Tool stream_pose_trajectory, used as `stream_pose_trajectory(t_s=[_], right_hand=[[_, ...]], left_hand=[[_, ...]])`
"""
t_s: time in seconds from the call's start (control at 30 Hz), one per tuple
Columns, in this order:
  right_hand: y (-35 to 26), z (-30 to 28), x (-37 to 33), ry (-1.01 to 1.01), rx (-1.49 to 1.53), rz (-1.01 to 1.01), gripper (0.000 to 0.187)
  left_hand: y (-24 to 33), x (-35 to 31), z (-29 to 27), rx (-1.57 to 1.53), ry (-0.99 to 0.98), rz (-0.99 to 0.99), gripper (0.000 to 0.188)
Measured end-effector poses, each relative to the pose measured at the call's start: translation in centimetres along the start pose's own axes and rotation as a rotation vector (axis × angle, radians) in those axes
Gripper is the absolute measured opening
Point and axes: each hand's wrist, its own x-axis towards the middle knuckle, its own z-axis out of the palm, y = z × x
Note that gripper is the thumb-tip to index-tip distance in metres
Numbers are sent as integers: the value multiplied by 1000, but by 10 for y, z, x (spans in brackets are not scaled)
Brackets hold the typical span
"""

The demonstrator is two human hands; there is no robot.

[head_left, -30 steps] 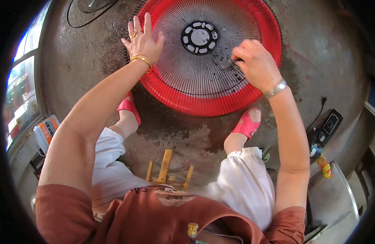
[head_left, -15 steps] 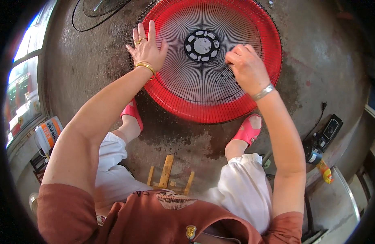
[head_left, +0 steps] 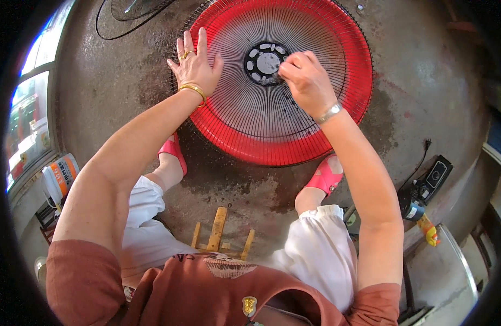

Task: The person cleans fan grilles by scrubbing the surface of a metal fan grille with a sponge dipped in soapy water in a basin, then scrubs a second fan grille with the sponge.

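Observation:
A big round red fan grille (head_left: pixel 245 142) lies flat on the wet concrete floor in front of me. My left hand (head_left: pixel 195 65) rests flat on its left rim, fingers spread, with gold rings and a bangle. My right hand (head_left: pixel 303 81), a silver watch on its wrist, is curled with pinched fingertips against the dark hub (head_left: pixel 263 62) at the grille's centre. I see nothing in those fingers. I sit on a low wooden stool (head_left: pixel 218 236), and my feet in pink sandals (head_left: pixel 173 149) touch the grille's near edge.
A dark wire fan guard (head_left: pixel 133 8) lies at the top left. At the right are a black device with a cable (head_left: pixel 432 179) and a yellow-orange bottle (head_left: pixel 428 231). A white container with an orange label (head_left: pixel 57 176) stands at the left.
My right hand has moved from the grille's right side inward to the hub. My left hand stays flat on the left rim.

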Motion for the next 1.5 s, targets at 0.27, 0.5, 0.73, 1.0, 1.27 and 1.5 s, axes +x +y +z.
stream_pose_trajectory(t_s=[0.27, 0.5, 0.73, 1.0, 1.27, 1.5], right_hand=[[1, -46, -26, -225, -39, 47, 5], [3, -14, -6, -96, -9, 47, 7], [11, -18, 1, -125, 49, 26, 7], [-11, -41, -20, -253, -24, 101, 9], [-14, 9, 10, 27, -25, 53, 7], [-24, -40, -30, -275, -31, 129, 7]], left_hand=[[-4, -1, -3, 5, -13, -12, 76], [-1, -2, -1, -11, -2, 10, 76], [0, 0, 1, -26, 1, 13, 76], [-6, -4, 0, -7, -9, 5, 75], [-1, -1, 0, -24, 9, 20, 76], [-12, -4, -1, -2, 13, -3, 76]])
